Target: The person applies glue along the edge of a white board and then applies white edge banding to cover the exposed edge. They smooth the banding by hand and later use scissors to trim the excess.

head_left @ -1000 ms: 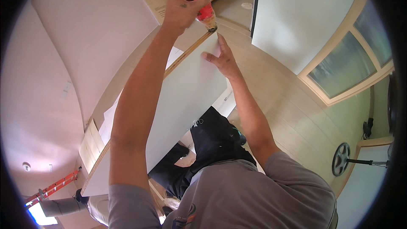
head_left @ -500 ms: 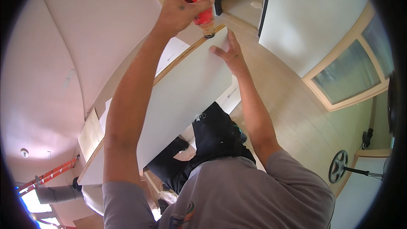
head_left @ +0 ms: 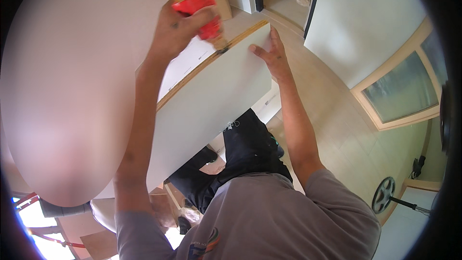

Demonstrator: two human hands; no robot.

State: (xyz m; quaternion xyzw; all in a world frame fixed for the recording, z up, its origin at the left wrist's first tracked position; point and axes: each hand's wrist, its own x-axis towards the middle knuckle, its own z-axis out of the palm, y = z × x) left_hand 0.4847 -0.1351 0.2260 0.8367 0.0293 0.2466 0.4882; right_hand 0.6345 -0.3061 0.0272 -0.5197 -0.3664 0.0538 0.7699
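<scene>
Left fingers [head_left: 204, 17] are gripping bottle [head_left: 193, 5], neck-down at board's [head_left: 207, 96] edge; right fingers [head_left: 261, 52] are holding board's end, likely steadying it.

From afar, I looked through a wide head-worn camera, facing steeply down at the board [head_left: 211, 79] from close above, with the shirt [head_left: 284, 212] on its near side and floor [head_left: 332, 110] to its right.
</scene>
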